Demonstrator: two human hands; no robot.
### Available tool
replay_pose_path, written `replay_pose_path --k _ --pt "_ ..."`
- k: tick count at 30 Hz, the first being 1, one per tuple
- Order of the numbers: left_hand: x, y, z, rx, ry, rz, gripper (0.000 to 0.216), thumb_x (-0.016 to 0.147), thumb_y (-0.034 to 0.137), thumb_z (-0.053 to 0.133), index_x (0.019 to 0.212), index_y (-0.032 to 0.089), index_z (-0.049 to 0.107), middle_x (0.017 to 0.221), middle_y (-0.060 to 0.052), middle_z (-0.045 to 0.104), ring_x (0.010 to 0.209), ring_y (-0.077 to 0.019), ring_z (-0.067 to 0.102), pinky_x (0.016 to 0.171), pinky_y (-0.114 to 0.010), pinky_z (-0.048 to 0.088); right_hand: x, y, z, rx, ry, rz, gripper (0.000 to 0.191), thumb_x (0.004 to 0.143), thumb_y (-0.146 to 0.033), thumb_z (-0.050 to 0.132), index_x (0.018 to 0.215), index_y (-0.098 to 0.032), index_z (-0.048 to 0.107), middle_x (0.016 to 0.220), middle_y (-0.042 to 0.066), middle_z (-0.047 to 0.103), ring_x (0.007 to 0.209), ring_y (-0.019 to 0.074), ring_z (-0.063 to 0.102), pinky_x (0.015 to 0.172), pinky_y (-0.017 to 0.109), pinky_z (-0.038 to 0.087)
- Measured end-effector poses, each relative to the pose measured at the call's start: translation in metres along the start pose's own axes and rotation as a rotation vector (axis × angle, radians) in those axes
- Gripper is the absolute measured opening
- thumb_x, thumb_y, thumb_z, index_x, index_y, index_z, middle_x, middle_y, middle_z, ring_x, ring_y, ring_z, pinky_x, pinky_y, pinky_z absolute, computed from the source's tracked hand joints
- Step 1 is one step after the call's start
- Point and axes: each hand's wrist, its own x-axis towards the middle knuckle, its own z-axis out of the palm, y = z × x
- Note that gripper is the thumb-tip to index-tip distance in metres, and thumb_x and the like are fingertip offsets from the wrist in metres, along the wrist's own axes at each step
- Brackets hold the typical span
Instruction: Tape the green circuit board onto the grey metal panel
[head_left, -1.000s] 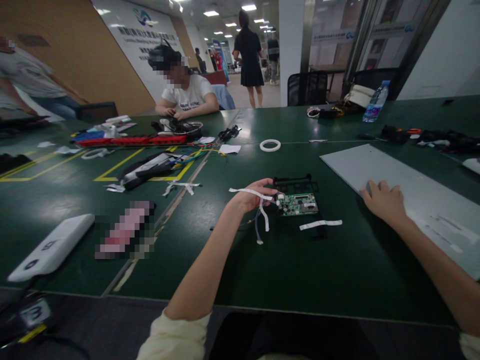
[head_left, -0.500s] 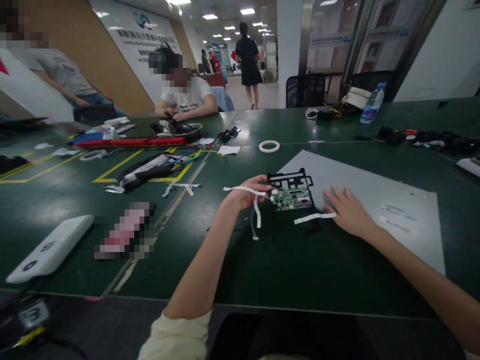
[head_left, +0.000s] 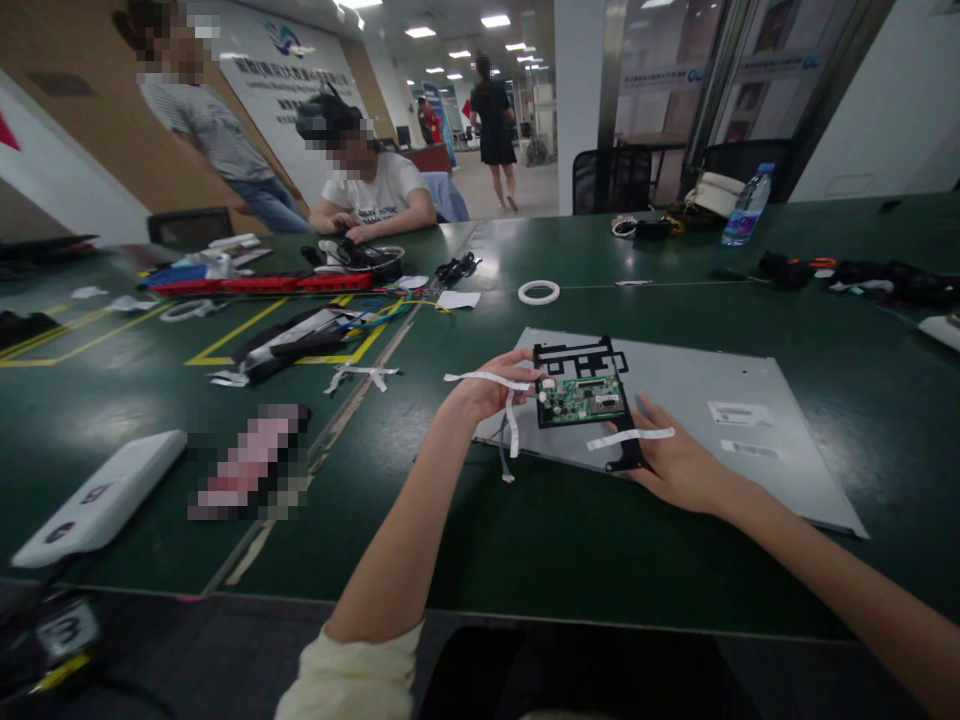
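Observation:
A black bracket carrying a green circuit board is held above the table, partly over a grey metal panel. My left hand pinches the bracket's left side; loose wires and a white tape strip hang below it. At the bracket's lower right arm, my right hand closes around the edge, some fingers hidden behind. Another white tape strip crosses that arm. The panel lies on the table with two white labels on its right part.
A white tape roll lies beyond the panel. To the left are a white power bank-like device, a pinkish blurred phone-shaped thing and a red power strip. A water bottle stands at back right. A person sits across the table.
The panel has turned and shifted left toward me, beneath the bracket. My right hand has gone from lying on the panel to gripping the bracket's right arm. My left hand has hardly moved.

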Motion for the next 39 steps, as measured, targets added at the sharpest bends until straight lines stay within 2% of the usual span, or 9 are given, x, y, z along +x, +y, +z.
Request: replay_pose_path --k 5,9,12,18,23,26,29,35,39 --pt "0.003 -0.003 -0.002 0.011 -0.027 0.003 0.037 0.069 0.007 0.068 0.103 0.015 0.057 0.082 -0.005 0.068 0.053 -0.0081 0.061 0.044 -0.015 0.046 0.003 -0.025 -0.007 0.089 0.005 -0.036 0.056 0.086 -0.042 0.047 0.139 -0.027 0.039 0.144 0.004 0.037 0.137 0.0291 0.02 0.107 0.052 0.03" --pt "0.003 -0.004 -0.001 0.03 0.007 -0.005 0.033 0.07 0.006 0.066 0.101 0.014 0.056 0.077 -0.004 0.068 0.05 -0.0072 0.059 0.043 -0.014 0.044 0.002 -0.034 -0.004 0.099 0.0 -0.055 0.054 0.086 -0.046 0.046 0.137 -0.03 0.042 0.144 0.003 0.036 0.137 0.0291 0.02 0.107 0.051 0.03" --pt "0.003 -0.004 -0.001 0.029 0.024 -0.018 0.033 0.071 0.005 0.064 0.102 0.015 0.055 0.076 -0.003 0.067 0.05 -0.0068 0.059 0.042 -0.013 0.044 0.003 -0.034 0.0 0.162 0.014 -0.042 0.051 0.087 -0.041 0.046 0.136 -0.03 0.043 0.142 0.004 0.038 0.133 0.0278 0.029 0.107 0.05 0.031" --pt "0.006 -0.009 -0.002 0.036 -0.001 -0.003 0.034 0.07 0.007 0.066 0.102 0.014 0.057 0.079 -0.004 0.067 0.053 -0.0087 0.062 0.044 -0.015 0.045 0.008 -0.014 -0.004 0.365 0.029 0.047 0.042 0.084 -0.019 0.042 0.123 -0.024 0.055 0.128 0.006 0.052 0.112 0.0218 0.053 0.096 0.043 0.044" --pt "0.009 -0.015 0.005 0.054 0.03 -0.034 0.026 0.068 0.005 0.067 0.09 0.012 0.058 0.073 -0.003 0.066 0.049 -0.0084 0.059 0.041 -0.015 0.044 -0.001 0.018 -0.014 0.307 0.149 0.231 0.026 0.085 -0.027 0.044 0.097 -0.023 0.066 0.105 0.004 0.065 0.098 0.0219 0.06 0.089 0.042 0.046" --pt "0.01 -0.017 0.009 0.051 0.03 -0.051 0.025 0.067 0.005 0.067 0.088 0.013 0.057 0.07 -0.002 0.065 0.049 -0.0085 0.059 0.041 -0.016 0.044 -0.007 0.032 -0.018 0.498 0.254 0.448 0.03 0.087 -0.038 0.044 0.1 -0.022 0.065 0.102 0.005 0.066 0.093 0.0222 0.062 0.082 0.04 0.049" --pt "0.011 -0.019 0.012 0.044 0.017 -0.049 0.024 0.068 0.006 0.068 0.088 0.014 0.057 0.07 -0.002 0.064 0.048 -0.008 0.058 0.041 -0.015 0.043 -0.007 0.034 -0.023 0.82 0.253 0.61 0.04 0.087 -0.048 0.042 0.108 -0.02 0.061 0.106 0.008 0.066 0.09 0.0218 0.064 0.072 0.035 0.052" --pt "0.016 -0.025 0.019 0.042 0.0 -0.048 0.026 0.07 0.007 0.067 0.094 0.015 0.057 0.075 -0.002 0.066 0.054 -0.0077 0.059 0.047 -0.016 0.046 -0.001 0.018 -0.027 1.153 0.184 0.622 0.047 0.088 -0.052 0.041 0.125 -0.024 0.05 0.106 0.008 0.066 0.094 0.0201 0.064 0.078 0.034 0.052" --pt "0.018 -0.031 0.022 0.072 -0.002 -0.033 0.028 0.071 0.008 0.067 0.096 0.016 0.058 0.079 -0.002 0.066 0.057 -0.0076 0.06 0.049 -0.017 0.044 0.001 0.014 -0.022 1.176 0.168 0.613 0.057 0.081 -0.048 0.057 0.131 -0.025 0.043 0.102 0.006 0.067 0.089 0.0191 0.064 0.078 0.033 0.052"
